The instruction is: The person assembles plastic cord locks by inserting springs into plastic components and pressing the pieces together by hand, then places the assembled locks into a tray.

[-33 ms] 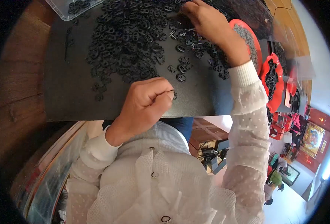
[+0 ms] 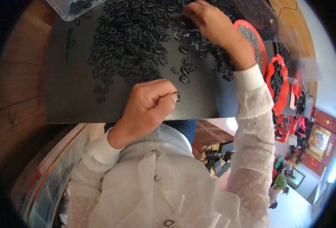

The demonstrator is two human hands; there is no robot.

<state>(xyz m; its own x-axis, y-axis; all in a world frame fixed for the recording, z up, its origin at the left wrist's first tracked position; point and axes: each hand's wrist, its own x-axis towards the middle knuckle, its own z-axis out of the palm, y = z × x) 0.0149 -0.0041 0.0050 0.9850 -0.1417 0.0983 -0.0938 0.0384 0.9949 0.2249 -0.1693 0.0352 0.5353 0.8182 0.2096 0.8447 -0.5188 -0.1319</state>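
My left hand (image 2: pixel 151 104) is closed in a pinch near the front edge of the black tabletop (image 2: pixel 73 100). A small black piece (image 2: pixel 178 97), probably one of the cord-lock parts, pokes out between its thumb and forefinger. At the far side, my right hand (image 2: pixel 209 21) reaches with bent fingers to the edge of a big heap of black two-hole oval cord-lock pieces (image 2: pixel 126 45). Its fingertips blend into the dark pieces, so whether they grip anything is hidden. Several ovals (image 2: pixel 184 79) lie loose between the hands, with small silvery springs (image 2: pixel 176 35) beyond them.
A red tray of grey springs (image 2: pixel 265 57) stands beside my right forearm. Nearer is a wavy-rimmed red bowl (image 2: pixel 283 85) of black parts. A clear plastic box (image 2: pixel 67 17) sits at the far left. Other people (image 2: pixel 280 182) are in the room at the right.
My right hand has shifted very slightly at the heap. My left hand keeps its place and its pinch.
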